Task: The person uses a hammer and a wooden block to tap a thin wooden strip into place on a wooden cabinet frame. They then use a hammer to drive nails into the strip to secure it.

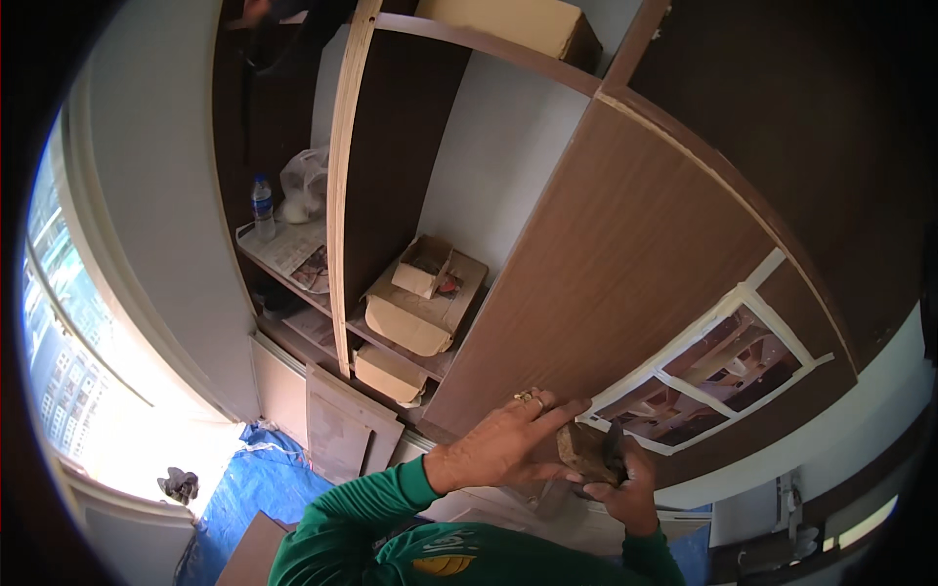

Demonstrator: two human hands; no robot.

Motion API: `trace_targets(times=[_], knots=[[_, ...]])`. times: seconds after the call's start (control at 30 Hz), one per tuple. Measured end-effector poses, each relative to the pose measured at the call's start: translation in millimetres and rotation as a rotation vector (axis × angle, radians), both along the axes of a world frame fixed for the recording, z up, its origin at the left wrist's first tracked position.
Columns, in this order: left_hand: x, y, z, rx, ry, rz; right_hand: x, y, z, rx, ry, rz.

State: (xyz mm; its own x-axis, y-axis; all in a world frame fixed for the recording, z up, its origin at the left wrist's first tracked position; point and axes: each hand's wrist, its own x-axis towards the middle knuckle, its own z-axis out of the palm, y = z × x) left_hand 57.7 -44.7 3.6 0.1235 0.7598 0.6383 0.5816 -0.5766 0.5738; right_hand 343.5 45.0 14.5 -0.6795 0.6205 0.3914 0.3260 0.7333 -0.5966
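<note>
My right hand [633,493] is closed around a worn brown wooden block [583,449] with a dark piece jutting up at its right side; the exact kind of tool cannot be made out. My left hand [498,441], with a ring on one finger, reaches in from the left. Its index finger stretches along the top of the block and the thumb lies near the block's lower edge, the fingers apart. Behind both hands rises a brown wood-grain panel [586,264], with photo sheets [728,366] taped to it right of the block.
An open shelf unit stands at left, with a pale wooden upright [347,176], a water bottle [262,210], a plastic bag [305,181] and cardboard boxes [410,317]. Loose boards [347,425] lean below it. Blue sheeting [259,488] covers the floor by a bright window [73,322].
</note>
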Motion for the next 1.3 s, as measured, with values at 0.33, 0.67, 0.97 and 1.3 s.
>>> trace_targets(times=[0.33,0.67,0.97,1.3], knots=[[-135,-39,-3,-0.044,-0.175,-0.028,-157,-33,30,0.183,-0.275,0.071],[-194,19,215,0.99,0.159,0.226,-219,-8,260,1.109,-0.124,-0.041],[-231,100,297,1.044,0.284,0.287,-257,51,345,0.943,-0.063,0.021],[-213,92,276,1.023,0.166,0.455,-257,75,314,1.186,0.069,0.06]])
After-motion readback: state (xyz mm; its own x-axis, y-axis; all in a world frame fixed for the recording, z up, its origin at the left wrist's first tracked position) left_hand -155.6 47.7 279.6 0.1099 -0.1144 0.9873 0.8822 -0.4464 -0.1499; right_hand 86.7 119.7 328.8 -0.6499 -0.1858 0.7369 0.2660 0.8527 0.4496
